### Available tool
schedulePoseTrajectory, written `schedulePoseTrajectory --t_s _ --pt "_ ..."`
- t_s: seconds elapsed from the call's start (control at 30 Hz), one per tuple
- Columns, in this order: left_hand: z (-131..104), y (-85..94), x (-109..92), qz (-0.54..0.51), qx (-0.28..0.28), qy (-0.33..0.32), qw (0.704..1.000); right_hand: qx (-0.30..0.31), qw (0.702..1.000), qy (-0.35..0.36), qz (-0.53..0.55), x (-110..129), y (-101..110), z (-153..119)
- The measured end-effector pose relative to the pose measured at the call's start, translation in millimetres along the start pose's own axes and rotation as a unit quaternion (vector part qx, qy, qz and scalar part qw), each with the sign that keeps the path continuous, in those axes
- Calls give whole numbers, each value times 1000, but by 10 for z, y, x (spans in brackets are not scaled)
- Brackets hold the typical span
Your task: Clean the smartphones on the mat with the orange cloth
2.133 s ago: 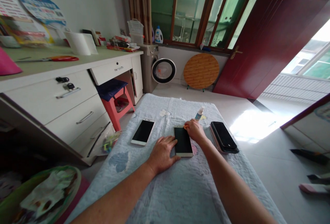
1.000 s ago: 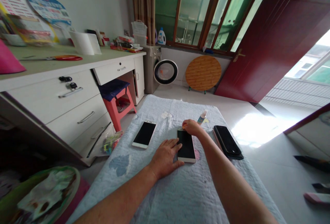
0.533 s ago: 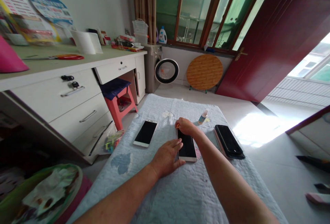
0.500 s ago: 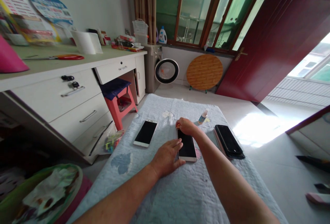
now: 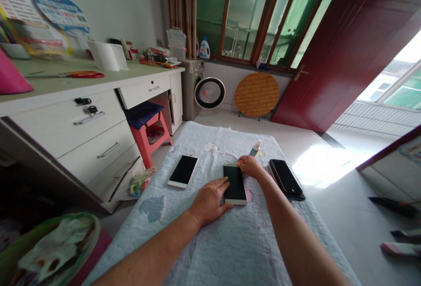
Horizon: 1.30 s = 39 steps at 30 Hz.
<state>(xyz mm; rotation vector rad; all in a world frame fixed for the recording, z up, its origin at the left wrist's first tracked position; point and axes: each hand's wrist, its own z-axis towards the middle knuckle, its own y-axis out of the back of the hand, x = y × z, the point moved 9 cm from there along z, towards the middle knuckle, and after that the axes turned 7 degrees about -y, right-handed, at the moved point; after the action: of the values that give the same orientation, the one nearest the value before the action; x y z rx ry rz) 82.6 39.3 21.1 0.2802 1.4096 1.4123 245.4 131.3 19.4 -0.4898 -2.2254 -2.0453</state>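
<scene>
A smartphone with a dark screen and pale borders lies face up on the quilted cover. My left hand rests flat beside it, fingers stretched and thumb apart, with fingertips touching its left edge and the thumb near its lower edge. At the phone's upper right corner, my right hand is closed on a small orange cloth, mostly hidden by the fingers. Just beyond that hand stands a small spray bottle. To the left lies a white smartphone; to the right, a black phone sits on other flat items.
The light blue quilted cover spreads beneath everything. A white desk runs along the left, with a red stool under it. A bin stands at lower left. A washing machine with its door open is at the back.
My right hand has moved right along the phone's top edge with the orange cloth, to the upper right corner. My left hand stays at the phone's left side. The view has shifted slightly.
</scene>
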Motion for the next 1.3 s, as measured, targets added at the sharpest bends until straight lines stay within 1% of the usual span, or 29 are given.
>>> schedulePoseTrajectory --t_s 0.17,0.37,0.57,0.73,0.9,0.97,1.07,1.3 --pt "9 -3 -5 1 0 -9 1000 -17 999 -42 21 -82 -14 -134" --pt "9 -23 5 15 9 -9 1000 -16 995 -57 75 -119 -56 -455" --pt "5 -48 26 13 9 -4 1000 15 990 -72 122 -143 -121 -787" --pt "-2 -54 29 19 3 -7 1000 32 985 -74 152 -104 -109 -1042" --pt "-3 -62 33 28 4 -4 1000 72 978 -78 178 -124 -180 -1249" --pt "-3 -68 30 27 6 -4 1000 80 977 -76 184 -144 -208 -1268" --pt "-3 -73 32 22 9 -3 1000 72 978 -82 177 -180 -208 -1205" --pt "0 -62 35 4 15 -4 1000 13 988 -88 127 -144 -47 -819"
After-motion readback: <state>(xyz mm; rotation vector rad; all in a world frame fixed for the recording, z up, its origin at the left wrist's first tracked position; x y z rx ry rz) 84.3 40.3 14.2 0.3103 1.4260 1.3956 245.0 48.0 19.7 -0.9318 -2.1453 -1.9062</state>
